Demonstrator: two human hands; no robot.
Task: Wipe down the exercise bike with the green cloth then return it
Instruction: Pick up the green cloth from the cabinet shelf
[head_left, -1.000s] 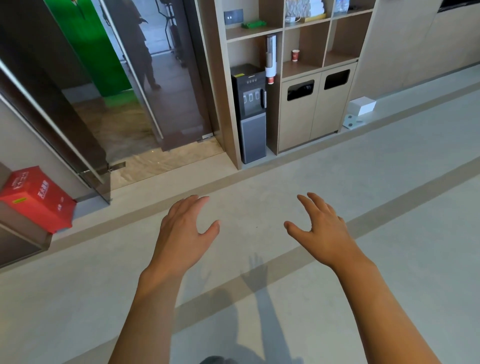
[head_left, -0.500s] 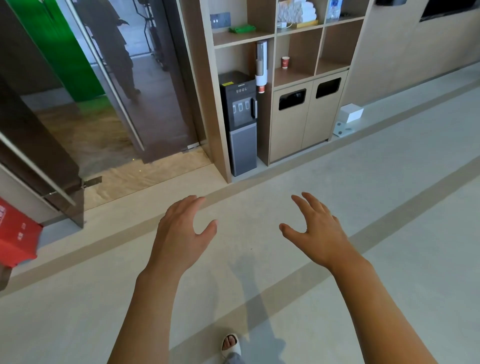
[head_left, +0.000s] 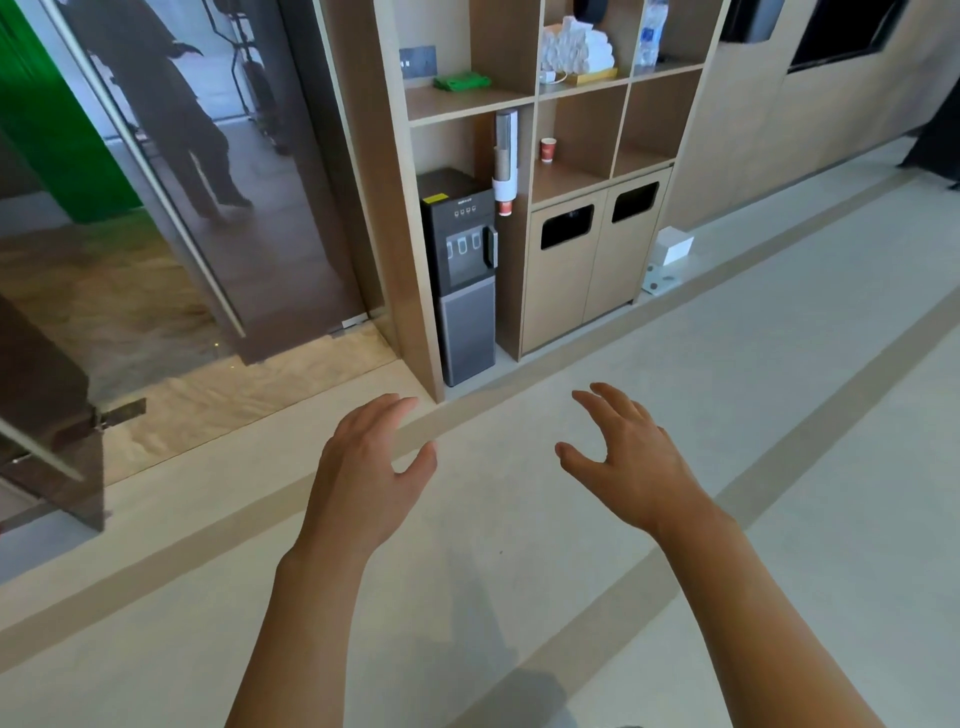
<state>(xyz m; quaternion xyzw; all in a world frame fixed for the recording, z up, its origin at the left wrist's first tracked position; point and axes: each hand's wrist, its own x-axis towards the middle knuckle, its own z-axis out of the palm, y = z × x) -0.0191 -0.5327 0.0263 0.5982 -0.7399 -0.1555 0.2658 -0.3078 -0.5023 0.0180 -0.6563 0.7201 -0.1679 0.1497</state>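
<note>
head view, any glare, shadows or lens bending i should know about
Head view: the tinted glass door mirrors a standing figure, so what lies behind it is hard to read; soft shadows of the arms fall on the pale grey floor near the bottom edge; the wide lens tilts the wooden shelf unit; the left hand, the right hand and the folded green cloth look sharp.

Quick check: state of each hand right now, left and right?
Left hand: open, fingers relaxed, holding nothing.
Right hand: open, fingers spread and slightly bent, holding nothing.
</note>
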